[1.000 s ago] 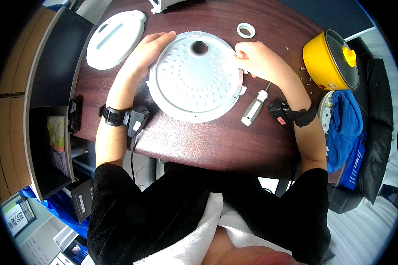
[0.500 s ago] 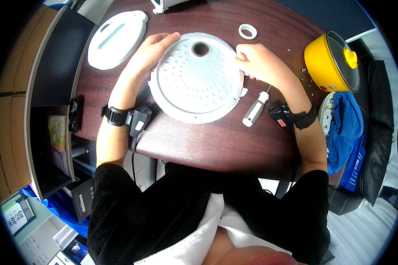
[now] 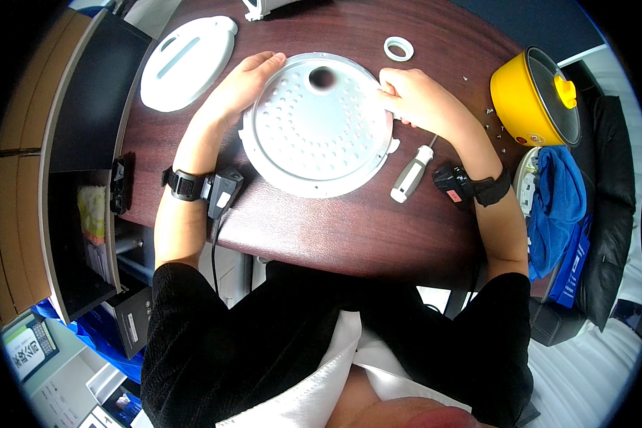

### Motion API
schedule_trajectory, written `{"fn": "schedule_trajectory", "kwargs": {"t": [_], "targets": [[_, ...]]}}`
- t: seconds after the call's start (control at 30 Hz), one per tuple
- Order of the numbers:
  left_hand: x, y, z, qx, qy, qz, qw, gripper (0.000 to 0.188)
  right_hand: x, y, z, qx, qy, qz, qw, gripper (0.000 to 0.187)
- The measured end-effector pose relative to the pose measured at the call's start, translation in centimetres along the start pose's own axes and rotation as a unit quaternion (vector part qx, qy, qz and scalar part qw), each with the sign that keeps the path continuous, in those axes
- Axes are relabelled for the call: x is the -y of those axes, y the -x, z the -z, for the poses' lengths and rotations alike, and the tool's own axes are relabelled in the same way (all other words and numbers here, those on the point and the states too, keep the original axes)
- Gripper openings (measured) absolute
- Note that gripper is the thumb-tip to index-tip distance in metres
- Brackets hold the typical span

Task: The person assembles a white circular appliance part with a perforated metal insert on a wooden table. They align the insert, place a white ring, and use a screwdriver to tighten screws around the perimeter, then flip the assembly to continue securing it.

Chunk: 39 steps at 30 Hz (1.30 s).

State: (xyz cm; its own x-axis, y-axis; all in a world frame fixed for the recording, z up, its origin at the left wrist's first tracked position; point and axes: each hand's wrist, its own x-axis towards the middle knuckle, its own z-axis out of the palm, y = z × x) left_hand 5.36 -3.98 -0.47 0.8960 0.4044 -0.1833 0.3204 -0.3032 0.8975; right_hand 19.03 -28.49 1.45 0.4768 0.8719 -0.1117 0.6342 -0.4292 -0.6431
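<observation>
A round silver lid plate point(image 3: 310, 153), with rings of dimples and a round hole near its far edge, lies in front of me on the dark wooden table. My left hand point(image 3: 248, 80) grips its far left rim, thumb stretched along the edge. At the far right rim, my right hand point(image 3: 406, 96) is closed with curled fingers and pinches the edge; what lies under those fingers is partly hidden. A screwdriver point(image 3: 413, 174) with a grey and white handle rests beside the plate, below my right wrist. Beyond my right hand sits a white ring point(image 3: 399, 49).
A white oval cover point(image 3: 187, 64) lies at the far left. Several small screws point(image 3: 500, 128) are scattered near a yellow pot point(image 3: 524, 100) on the right. A blue cloth point(image 3: 555, 192) hangs by the table's right edge. Shelving point(image 3: 85, 143) stands on the left.
</observation>
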Motion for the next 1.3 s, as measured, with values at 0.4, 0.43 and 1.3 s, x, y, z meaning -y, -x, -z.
{"fn": "schedule_trajectory", "kwargs": {"t": [0.4,0.43,1.3], "targets": [[-0.1,0.1,-0.1,0.021,0.024,-0.011,0.999,0.050,-0.8,-0.2,-0.3,-0.024,0.030,0.044,0.998,0.029],[0.0,0.1,-0.1,0.017,0.022,-0.011,1.000,0.050,-0.7,-0.2,-0.3,-0.026,0.032,0.047,0.998,0.029],[0.3,-0.4,-0.2,0.077,0.017,-0.054,0.995,0.044,-1.2,-0.4,-0.2,-0.020,0.041,0.054,0.997,0.028]]}}
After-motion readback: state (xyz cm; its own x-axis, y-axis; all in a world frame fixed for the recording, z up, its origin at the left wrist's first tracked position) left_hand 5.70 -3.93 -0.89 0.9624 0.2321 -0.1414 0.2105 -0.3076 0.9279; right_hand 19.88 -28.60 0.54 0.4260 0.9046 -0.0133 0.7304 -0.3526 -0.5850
